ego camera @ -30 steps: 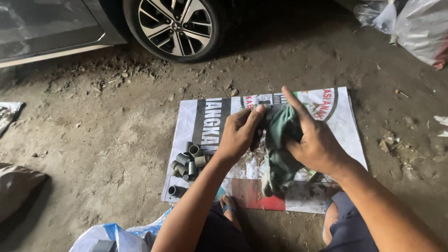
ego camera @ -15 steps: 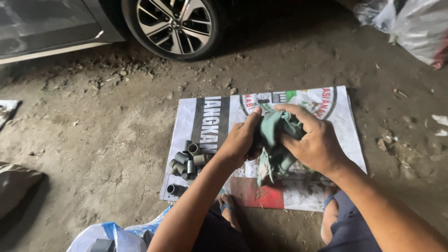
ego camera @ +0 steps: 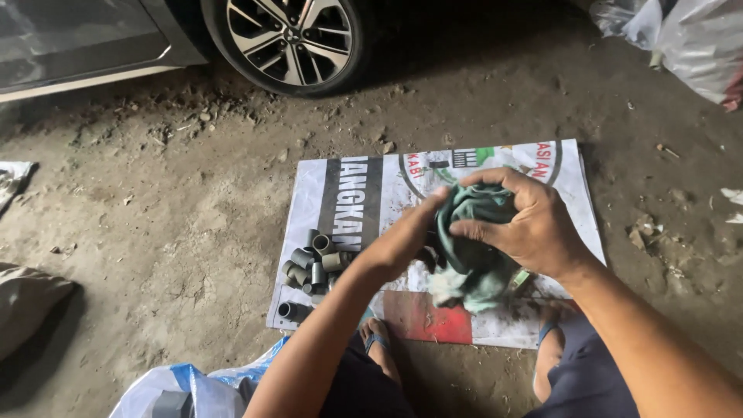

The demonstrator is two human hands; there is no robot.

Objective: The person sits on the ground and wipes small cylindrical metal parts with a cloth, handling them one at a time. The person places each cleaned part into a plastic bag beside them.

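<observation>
Green rag point(ego camera: 472, 255) was bunched up over the middle of the printed banner sheet point(ego camera: 340, 186) – right hand point(ego camera: 534, 228) clamped over it from 3 o'clock, fingers curled around the cloth. Left hand point(ego camera: 402, 244) pushed into it from 9 o'clock, closed on a fold. Pile of short grey tube pieces point(ego camera: 313, 263) sat on the sheet at 9 o'clock of the hands – car wheel point(ego camera: 290, 39) up at 12.
</observation>
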